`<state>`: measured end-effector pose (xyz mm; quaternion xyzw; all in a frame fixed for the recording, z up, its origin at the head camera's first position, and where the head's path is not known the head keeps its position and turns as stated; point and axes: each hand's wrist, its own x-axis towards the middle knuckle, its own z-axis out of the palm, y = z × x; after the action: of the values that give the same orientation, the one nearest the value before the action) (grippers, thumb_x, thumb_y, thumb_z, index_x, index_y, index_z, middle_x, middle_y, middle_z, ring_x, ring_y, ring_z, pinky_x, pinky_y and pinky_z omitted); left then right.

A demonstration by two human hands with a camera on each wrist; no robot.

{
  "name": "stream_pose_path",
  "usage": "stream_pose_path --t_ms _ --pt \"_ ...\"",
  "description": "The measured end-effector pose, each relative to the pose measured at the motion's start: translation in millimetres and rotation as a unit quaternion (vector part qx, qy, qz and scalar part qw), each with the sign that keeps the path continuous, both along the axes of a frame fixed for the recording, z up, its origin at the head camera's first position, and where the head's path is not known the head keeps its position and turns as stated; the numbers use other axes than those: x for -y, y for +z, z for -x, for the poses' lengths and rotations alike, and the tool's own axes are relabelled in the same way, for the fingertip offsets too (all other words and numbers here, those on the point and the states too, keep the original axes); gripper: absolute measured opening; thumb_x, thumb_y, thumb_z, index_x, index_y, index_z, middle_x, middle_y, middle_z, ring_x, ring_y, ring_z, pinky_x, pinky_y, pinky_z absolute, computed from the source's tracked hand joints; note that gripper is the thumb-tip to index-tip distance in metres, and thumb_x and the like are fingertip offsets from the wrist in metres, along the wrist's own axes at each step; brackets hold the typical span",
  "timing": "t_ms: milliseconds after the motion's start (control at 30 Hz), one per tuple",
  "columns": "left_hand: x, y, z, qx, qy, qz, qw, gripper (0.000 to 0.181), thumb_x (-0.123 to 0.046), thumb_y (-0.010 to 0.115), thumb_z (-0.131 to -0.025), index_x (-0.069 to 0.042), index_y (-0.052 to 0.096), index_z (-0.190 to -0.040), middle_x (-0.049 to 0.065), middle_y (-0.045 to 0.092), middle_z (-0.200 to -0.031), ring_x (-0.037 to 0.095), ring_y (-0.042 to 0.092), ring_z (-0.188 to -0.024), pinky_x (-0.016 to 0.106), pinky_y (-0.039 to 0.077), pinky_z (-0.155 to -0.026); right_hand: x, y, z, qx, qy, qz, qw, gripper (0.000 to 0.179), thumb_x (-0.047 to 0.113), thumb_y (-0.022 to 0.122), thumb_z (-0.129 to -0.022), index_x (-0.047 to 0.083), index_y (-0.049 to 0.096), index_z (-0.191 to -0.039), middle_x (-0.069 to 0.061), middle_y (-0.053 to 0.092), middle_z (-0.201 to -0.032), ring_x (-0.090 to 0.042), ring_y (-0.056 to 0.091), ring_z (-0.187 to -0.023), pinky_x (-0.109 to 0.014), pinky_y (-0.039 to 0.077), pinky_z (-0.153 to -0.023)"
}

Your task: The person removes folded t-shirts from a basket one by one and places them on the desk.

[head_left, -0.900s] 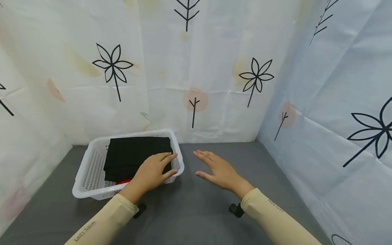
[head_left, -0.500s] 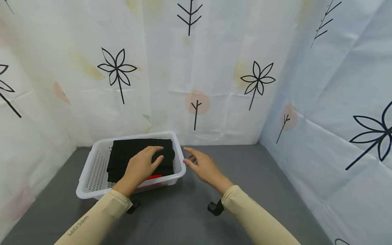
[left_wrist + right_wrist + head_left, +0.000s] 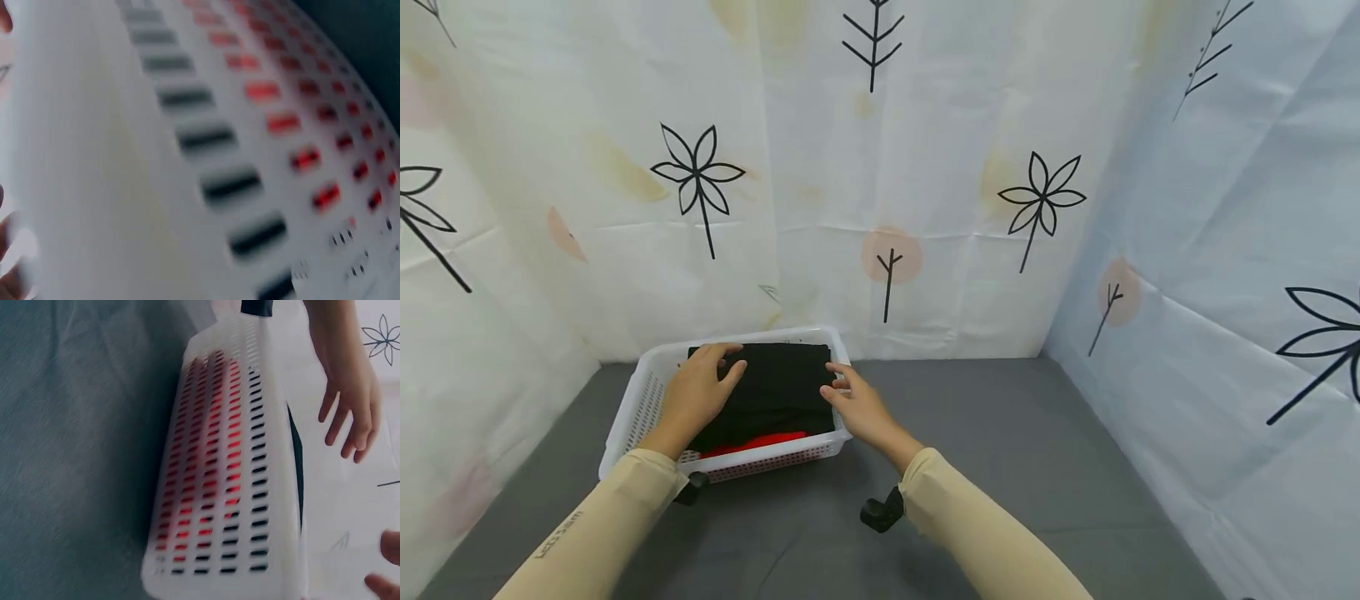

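A white plastic basket (image 3: 775, 455) with slotted walls stands at the back left of the table. Folded black cloth (image 3: 782, 379) lies in it, with a strip of red cloth (image 3: 763, 442) showing beneath at the front. My left hand (image 3: 694, 392) hovers at the black cloth's left edge, fingers loosely bent and thumb apart. At its right edge, my right hand (image 3: 867, 412) reaches over the basket's right rim, holding nothing. The right wrist view shows the left hand (image 3: 353, 394) above the rim with fingers pointing down. Basket wall (image 3: 81, 156) fills most of the left wrist view.
Grey cloth (image 3: 985, 467) covers the table, running out to the right of the basket. White patterned sheets (image 3: 940, 192) rise behind the table and on both sides. A dark wrist mount (image 3: 880, 510) hangs below the right sleeve.
My left hand has moved left across the black cloth to its left edge. My right hand has come left from over the table to the basket's right rim. The view has shifted slightly.
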<state>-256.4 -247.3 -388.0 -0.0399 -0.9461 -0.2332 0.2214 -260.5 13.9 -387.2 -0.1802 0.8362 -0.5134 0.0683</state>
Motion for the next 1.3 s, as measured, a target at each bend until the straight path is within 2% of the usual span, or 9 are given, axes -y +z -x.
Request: stream_pose_path --t_ms 233,367,467,567,600,667,833,1067,1300 --pt "28.1 2.0 -4.3 0.057 -0.003 -0.056 0.9968 0.058 -0.047 0.042 -0.104 -0.003 0.047 -0.142 0.029 0.043 -0.141 0.045 0.048 -0.121 0.064 0.041 -0.096 25 3.5 -1.7 0.075 0.017 -0.048 0.9959 0.062 0.037 0.050 -0.103 0.022 0.024 -0.157 -0.013 0.029 -0.160 -0.038 0.036 -0.141 -0.059 0.035 -0.110" --pt "36.3 4.6 -5.2 0.095 -0.021 -0.075 0.9925 0.064 -0.051 0.037 -0.104 -0.002 0.041 -0.146 0.031 0.037 -0.143 0.047 0.044 -0.125 0.065 0.038 -0.099 34 3.3 4.1 0.102 0.011 -0.031 0.9942 0.065 0.032 0.052 -0.102 0.021 0.021 -0.158 -0.013 0.026 -0.161 -0.039 0.035 -0.141 -0.059 0.034 -0.110" --pt "43.7 5.1 -3.8 0.114 -0.030 -0.098 0.9882 0.066 -0.050 0.036 -0.104 0.000 0.038 -0.147 0.035 0.033 -0.145 0.051 0.038 -0.128 0.067 0.034 -0.102 37 0.7 12.4 0.131 0.003 -0.013 0.9912 0.066 0.031 0.053 -0.102 0.022 0.020 -0.158 -0.017 0.028 -0.159 -0.027 0.065 -0.091 -0.041 0.054 -0.079" --pt "52.9 3.8 -1.2 0.132 -0.025 -0.112 0.9845 0.067 -0.049 0.035 -0.105 0.003 0.034 -0.148 0.038 0.029 -0.146 0.054 0.031 -0.131 0.069 0.030 -0.103 39 -2.2 18.6 0.146 -0.003 -0.010 0.9893 0.067 0.030 0.054 -0.102 0.022 0.019 -0.158 -0.018 0.028 -0.159 -0.026 0.065 -0.089 -0.039 0.054 -0.075" --pt "56.6 2.4 0.2 0.140 -0.023 -0.114 0.9832 0.068 -0.049 0.035 -0.105 0.003 0.033 -0.148 0.039 0.027 -0.146 0.055 0.029 -0.131 0.070 0.029 -0.103 39 -3.3 20.1 0.151 -0.006 -0.009 0.9885 0.067 0.030 0.054 -0.102 0.022 0.018 -0.158 -0.018 0.028 -0.159 -0.026 0.065 -0.089 -0.039 0.054 -0.076" --pt "63.1 0.3 2.2 0.159 -0.024 -0.117 0.9800 0.069 -0.049 0.035 -0.105 0.004 0.029 -0.149 0.040 0.024 -0.147 0.057 0.024 -0.133 0.071 0.027 -0.103 41 -4.7 22.3 0.157 -0.010 -0.003 0.9875 0.068 0.029 0.055 -0.101 0.021 0.019 -0.158 -0.017 0.027 -0.159 -0.036 0.052 -0.126 -0.049 0.049 -0.095" --pt "77.4 -2.4 6.0 0.222 -0.055 -0.133 0.9643 0.071 -0.045 0.038 -0.105 0.002 0.017 -0.153 0.040 0.012 -0.153 0.060 0.013 -0.137 0.074 0.027 -0.102 47 -6.9 29.8 0.192 -0.018 0.005 0.9813 0.070 0.020 0.057 -0.100 0.024 0.019 -0.158 -0.016 0.027 -0.159 -0.035 0.055 -0.117 -0.043 0.048 -0.083" --pt "91.9 9.7 9.3 0.316 -0.088 -0.207 0.9215 0.078 -0.046 0.037 -0.105 -0.007 -0.005 -0.157 0.041 -0.003 -0.154 0.062 0.022 -0.135 0.072 0.041 -0.093 55 -11.3 37.0 0.220 -0.029 0.015 0.9750 0.073 0.011 0.059 -0.098 0.020 0.019 -0.158 -0.017 0.022 -0.160 -0.036 0.042 -0.133 -0.049 0.045 -0.096" --pt "102.4 15.3 15.5 0.315 -0.087 -0.209 0.9216 0.072 -0.041 0.036 -0.107 -0.006 -0.002 -0.157 0.040 0.006 -0.154 0.058 0.031 -0.134 0.070 0.039 -0.097 62 -30.2 43.8 0.211 -0.056 0.028 0.9756 0.073 0.009 0.062 -0.096 0.015 0.022 -0.157 -0.020 0.028 -0.157 -0.025 0.047 -0.098 -0.031 0.039 -0.070"
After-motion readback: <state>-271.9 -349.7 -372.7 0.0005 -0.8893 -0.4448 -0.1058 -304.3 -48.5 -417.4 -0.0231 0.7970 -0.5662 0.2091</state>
